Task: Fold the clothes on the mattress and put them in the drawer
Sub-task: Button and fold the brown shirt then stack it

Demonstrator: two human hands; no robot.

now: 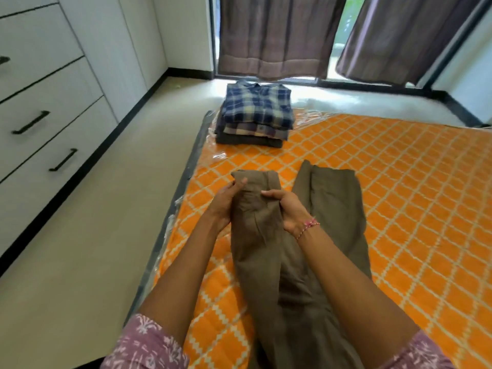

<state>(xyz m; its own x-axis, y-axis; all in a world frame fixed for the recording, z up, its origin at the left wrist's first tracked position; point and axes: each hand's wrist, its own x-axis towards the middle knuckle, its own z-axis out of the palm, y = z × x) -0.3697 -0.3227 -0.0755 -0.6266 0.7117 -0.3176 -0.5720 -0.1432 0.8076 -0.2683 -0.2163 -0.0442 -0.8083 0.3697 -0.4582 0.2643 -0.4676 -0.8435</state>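
Note:
Olive-brown trousers (332, 209) lie on the orange patterned mattress (412, 195), doubled over lengthwise. My left hand (226, 203) grips the left side of the waist end, which is lifted off the mattress. My right hand (287, 209), with a pink thread bracelet at the wrist, grips the right side of the same end. A stack of folded clothes (257, 113), a blue plaid shirt on top, sits at the mattress's far left corner. White drawers (48, 129) with black handles line the wall at the left; all look closed.
The mattress lies on a pale floor (106, 235), still in clear plastic wrap at its left edge. Brown curtains (279, 35) hang over a glass door at the far end. Floor runs between the mattress and the drawer unit.

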